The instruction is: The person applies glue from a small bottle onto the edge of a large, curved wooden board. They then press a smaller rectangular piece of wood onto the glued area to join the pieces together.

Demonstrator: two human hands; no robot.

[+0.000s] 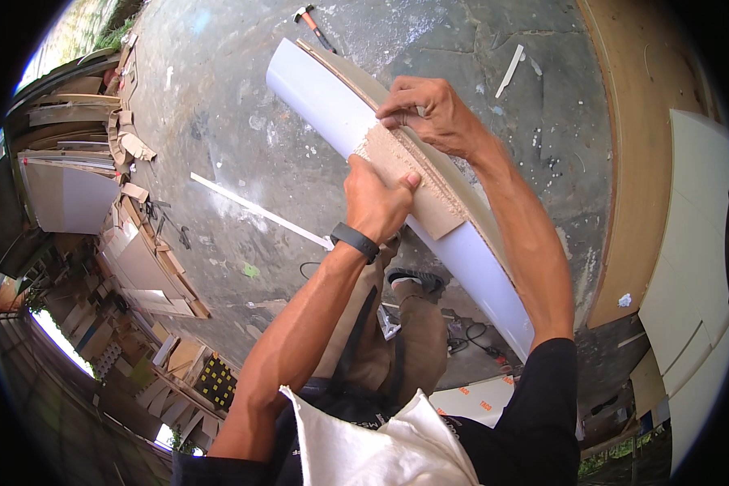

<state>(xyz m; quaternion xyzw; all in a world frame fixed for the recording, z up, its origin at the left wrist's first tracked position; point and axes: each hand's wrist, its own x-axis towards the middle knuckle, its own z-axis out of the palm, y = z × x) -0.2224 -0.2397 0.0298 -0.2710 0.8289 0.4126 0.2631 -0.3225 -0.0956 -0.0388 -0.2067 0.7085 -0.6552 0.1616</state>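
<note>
A long white-faced board point(324, 109) with a raw brown edge slants across in front of me, from the upper left down to my right forearm. A tan rectangular piece point(437, 209) lies against its white face near the middle, with a rough, crumbly band along its upper side. My left hand point(378, 197) grips this tan piece, thumb on top, its other fingers partly hidden. Just above, my right hand point(429, 113) bends over the board's edge with fingertips pinched together at the rough band. Whatever lies between those fingertips is too small to make out.
A hammer point(314, 28) lies on the concrete floor beyond the board. White strips point(259, 209) are on the floor at left. Stacked panels point(69, 190) stand far left, and a wooden sheet point(632, 162) lies along the right. A cable point(470, 336) is near my feet.
</note>
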